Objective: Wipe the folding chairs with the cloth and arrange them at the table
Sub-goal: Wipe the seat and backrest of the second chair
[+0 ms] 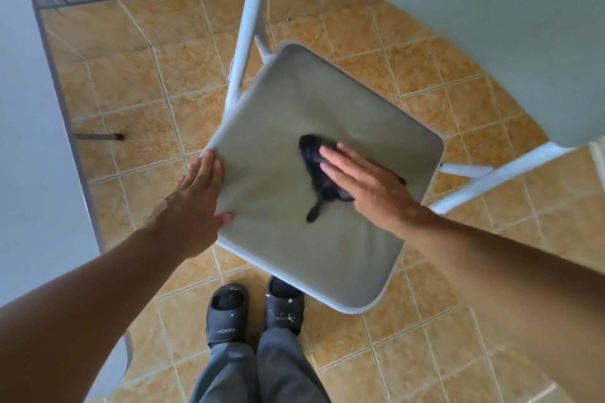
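Two hands on one pale grey folding chair [294,255] | step: wiping the seat | your right hand [363,183] presses flat, fingers straight, on the crumpled dark cloth [314,157] mid-seat | your left hand [193,203], fingers straight, steadies the seat's left edge | next: judged, sweep to the corners.

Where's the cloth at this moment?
Head view: the dark cloth lies mid-seat on the folding chair, under the flat right hand, right of the left hand.
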`<action>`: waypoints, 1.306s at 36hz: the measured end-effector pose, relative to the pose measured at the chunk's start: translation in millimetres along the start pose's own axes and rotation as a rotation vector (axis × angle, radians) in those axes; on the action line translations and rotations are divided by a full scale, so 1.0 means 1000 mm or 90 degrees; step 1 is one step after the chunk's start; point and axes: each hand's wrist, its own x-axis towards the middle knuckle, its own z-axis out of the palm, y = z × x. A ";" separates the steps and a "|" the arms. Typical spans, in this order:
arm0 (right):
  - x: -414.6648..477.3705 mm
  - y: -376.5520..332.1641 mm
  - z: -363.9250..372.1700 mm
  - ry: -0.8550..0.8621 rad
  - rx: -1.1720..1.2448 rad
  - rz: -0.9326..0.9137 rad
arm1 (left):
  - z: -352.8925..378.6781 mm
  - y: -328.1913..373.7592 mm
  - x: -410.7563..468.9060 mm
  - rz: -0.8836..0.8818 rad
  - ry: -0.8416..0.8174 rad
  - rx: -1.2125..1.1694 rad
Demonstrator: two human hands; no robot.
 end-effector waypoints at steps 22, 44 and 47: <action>-0.090 -0.092 0.020 -0.027 -0.008 0.037 | -0.013 0.004 -0.002 0.003 -0.056 0.031; -0.101 -0.124 0.046 0.042 0.075 0.064 | -0.007 0.057 0.017 0.042 -0.056 0.035; -0.085 -0.081 0.038 0.069 0.026 0.038 | -0.009 0.058 0.018 0.036 -0.077 0.053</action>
